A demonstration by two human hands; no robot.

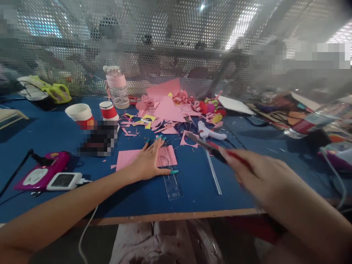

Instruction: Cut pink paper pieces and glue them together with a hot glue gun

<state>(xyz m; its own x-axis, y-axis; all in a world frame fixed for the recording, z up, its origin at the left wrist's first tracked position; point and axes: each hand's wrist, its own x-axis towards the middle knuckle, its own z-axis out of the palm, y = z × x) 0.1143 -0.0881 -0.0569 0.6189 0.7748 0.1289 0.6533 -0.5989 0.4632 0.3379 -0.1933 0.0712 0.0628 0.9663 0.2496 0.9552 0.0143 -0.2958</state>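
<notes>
My left hand (150, 163) lies spread over a pink foam or paper sheet (128, 158), fingers stretched out. Partly under that hand, a clear stencil ruler (172, 185) overlaps the sheet's right side and sticks out toward the table's front edge. My right hand (255, 172) is raised over the table's right side, its fingers closed around a red-and-black tool with a long grey blade (202, 143). Motion blurs the tool, so I cannot tell its exact kind. Its tip points left, over a pink scrap (187, 139) with a round cut-out.
Behind lie pink sheets and scraps (170, 108). A white glue gun (210, 131) and a clear glue stick (213, 170) lie centre-right. Leftward are paper cups (110, 112), a bottle (117, 88), a purple case (45, 170) and a white device (64, 181). A metal mesh (170, 44) stands behind.
</notes>
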